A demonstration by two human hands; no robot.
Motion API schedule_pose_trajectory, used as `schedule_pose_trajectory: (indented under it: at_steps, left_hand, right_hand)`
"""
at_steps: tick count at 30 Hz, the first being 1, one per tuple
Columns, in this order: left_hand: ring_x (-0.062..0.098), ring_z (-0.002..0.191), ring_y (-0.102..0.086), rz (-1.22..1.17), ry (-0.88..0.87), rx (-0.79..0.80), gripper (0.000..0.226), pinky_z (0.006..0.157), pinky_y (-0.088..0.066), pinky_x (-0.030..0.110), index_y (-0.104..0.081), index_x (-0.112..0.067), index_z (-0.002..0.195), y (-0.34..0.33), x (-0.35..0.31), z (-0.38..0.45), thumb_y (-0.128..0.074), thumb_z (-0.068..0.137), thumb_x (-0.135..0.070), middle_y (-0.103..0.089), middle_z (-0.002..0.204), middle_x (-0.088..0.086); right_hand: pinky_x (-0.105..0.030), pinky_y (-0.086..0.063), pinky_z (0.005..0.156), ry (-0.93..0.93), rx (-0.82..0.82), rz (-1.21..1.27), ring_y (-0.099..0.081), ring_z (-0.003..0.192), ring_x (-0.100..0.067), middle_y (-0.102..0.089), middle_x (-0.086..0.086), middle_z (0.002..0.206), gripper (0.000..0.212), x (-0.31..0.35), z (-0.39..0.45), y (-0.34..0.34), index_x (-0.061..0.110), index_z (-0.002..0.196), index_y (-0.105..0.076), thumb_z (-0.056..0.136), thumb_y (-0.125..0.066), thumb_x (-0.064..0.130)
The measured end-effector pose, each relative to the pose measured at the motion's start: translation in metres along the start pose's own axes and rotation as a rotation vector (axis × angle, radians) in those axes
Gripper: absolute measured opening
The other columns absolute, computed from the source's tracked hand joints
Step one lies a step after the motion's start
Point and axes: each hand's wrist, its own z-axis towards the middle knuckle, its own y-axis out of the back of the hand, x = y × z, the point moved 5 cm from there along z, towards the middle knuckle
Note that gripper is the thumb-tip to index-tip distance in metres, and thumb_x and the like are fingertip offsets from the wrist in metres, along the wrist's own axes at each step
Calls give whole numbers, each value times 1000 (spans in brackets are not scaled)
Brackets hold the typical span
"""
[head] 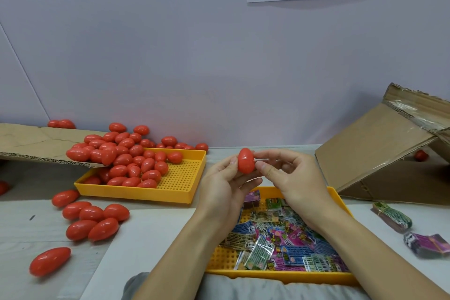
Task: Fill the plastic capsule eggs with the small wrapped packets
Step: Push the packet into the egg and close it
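Holding one red capsule egg (pixel 246 164) upright between them, both hands meet just above the near tray: the left hand (pixel 225 186) cups it from below with thumb and fingers curled round its lower half, while the right hand (pixel 289 177) pinches its right side with curled fingertips (pixel 261 167). The egg looks closed (no seam gap shows from here), so I judge it is either about to be pulled apart or has just been pressed shut; which of the two cannot be told.

Directly under the wrists sits a yellow tray (pixel 280 275) heaped with small wrapped packets (pixel 280 243), still plentiful. Two banded bundles of packets (pixel 392 218) lie on the table to its right, near a tilted cardboard box (pixel 379 153).

Further out on the left, a second yellow tray (pixel 180 177) holds a pile of eggs (pixel 126 158) spilling off a cardboard flap (pixel 36 143), and a loose cluster of eggs (pixel 92 219) lies on the table nearer the person. Whether any of these are already filled cannot be seen. Judging by the many packets and eggs left, most of the job probably remains.
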Motion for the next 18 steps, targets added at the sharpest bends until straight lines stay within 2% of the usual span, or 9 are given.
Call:
schedule_pose_trajectory:
  at_steps: [4, 7, 9, 12, 15, 18]
  left_hand:
    - [25, 90, -74, 5, 10, 3, 36, 74, -59, 29, -68, -2, 110, 0, 1, 0, -35, 107, -14, -75, 103, 19]
    - [25, 87, -74, 18, -1, -3, 35, 71, -60, 29, -71, -4, 105, 1, 0, 0, -37, 106, -13, -76, 99, 17]
    - [25, 85, -74, 47, -15, -15, 29, 68, -60, 29, -72, -5, 102, 1, -1, 1, -44, 104, -13, -76, 96, 16]
    - [30, 87, -74, 72, -47, -74, 18, 67, -59, 29, -66, -1, 110, 6, -2, 3, -58, 97, -11, -75, 99, 18]
    - [31, 87, -73, 101, -99, -130, 20, 70, -59, 32, -63, -1, 106, 9, -3, 5, -70, 89, -7, -72, 101, 20]
    - [27, 83, -74, 240, -141, -132, 28, 68, -59, 33, -60, -7, 100, 9, -2, 3, -79, 81, -13, -71, 93, 14]
  right_hand:
    - [-25, -52, 81, 18, 5, -10, -66, 85, -8, -75, 9, 85, 22, 1, 0, 0, 37, 87, -78, 85, -76, 15]
    - [-25, -53, 81, 28, 7, -37, -66, 85, -7, -75, 11, 86, 22, 1, -1, 0, 36, 89, -78, 86, -75, 15]
    - [-20, -53, 77, 38, 7, -88, -65, 81, -4, -74, 14, 86, 24, 1, 0, 1, 37, 92, -77, 87, -73, 13]
    - [-14, -51, 66, 50, 37, -96, -65, 76, -1, -73, 17, 84, 29, 2, -1, -1, 37, 98, -74, 90, -70, 9]
    - [-19, -54, 68, 58, 127, -101, -68, 85, -8, -70, 16, 94, 34, 2, -4, -8, 37, 110, -70, 86, -76, 14]
    - [-22, -55, 65, 100, 140, -255, -67, 85, -7, -69, 18, 95, 41, 3, -6, -13, 39, 116, -67, 83, -78, 16]
